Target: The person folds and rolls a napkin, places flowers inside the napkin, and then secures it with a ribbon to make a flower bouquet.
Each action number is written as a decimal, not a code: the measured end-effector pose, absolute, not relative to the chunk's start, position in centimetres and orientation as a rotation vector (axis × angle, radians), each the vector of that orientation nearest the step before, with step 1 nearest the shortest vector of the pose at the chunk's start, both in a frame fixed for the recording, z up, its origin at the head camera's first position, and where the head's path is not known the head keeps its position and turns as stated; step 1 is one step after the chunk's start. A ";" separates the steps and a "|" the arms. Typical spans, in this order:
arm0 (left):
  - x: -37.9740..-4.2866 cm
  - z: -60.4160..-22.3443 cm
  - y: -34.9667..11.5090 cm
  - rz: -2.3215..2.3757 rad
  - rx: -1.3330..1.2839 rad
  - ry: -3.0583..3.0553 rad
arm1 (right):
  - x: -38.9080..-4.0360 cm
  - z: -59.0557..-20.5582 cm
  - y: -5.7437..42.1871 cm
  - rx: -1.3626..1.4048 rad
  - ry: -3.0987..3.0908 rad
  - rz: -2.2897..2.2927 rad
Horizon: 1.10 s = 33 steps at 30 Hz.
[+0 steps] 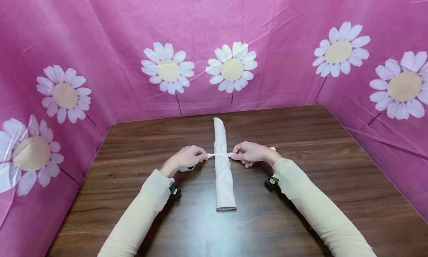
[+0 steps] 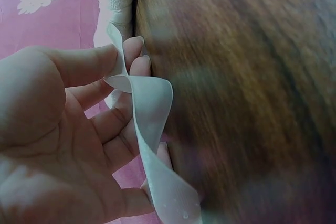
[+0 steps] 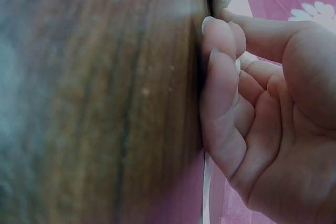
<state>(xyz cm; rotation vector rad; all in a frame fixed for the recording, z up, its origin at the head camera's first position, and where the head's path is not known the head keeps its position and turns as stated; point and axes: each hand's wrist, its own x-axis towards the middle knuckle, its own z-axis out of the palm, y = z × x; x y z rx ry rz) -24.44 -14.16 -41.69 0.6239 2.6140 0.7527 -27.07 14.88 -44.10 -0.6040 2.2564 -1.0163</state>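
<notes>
A rolled white cloth (image 1: 224, 182) lies lengthwise on the table, and a white ribbon (image 1: 210, 155) crosses over its middle. My left hand (image 1: 188, 156) pinches the ribbon between thumb and fingers, just left of the roll. In the left wrist view, the loose ribbon (image 2: 152, 124) twists down past the palm. On the other side, my right hand (image 1: 249, 153) pinches the ribbon close to the roll's right edge. The right wrist view shows its fingers (image 3: 223, 82) curled, with the pinched ribbon mostly hidden behind them. Between the hands the ribbon looks stretched straight.
The brown wooden table (image 1: 140, 212) has a glossy top. A pink curtain (image 1: 200, 19) with white daisies surrounds its back and sides. A small white ribbon end (image 1: 273, 148) shows behind the right wrist. Dark wrist cameras (image 1: 271, 183) are strapped under both sleeves.
</notes>
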 end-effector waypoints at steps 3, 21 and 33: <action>-24.4 -41.8 -14.1 0.746 0.626 2.626 | -27.0 -44.0 14.9 -0.612 2.274 -0.998; -23.3 -41.5 -14.0 0.741 0.594 2.660 | -25.2 -42.6 16.3 -1.038 2.647 -0.798; -21.0 -39.2 -16.5 0.716 0.542 2.555 | -24.7 -41.0 20.3 -0.975 2.536 -0.848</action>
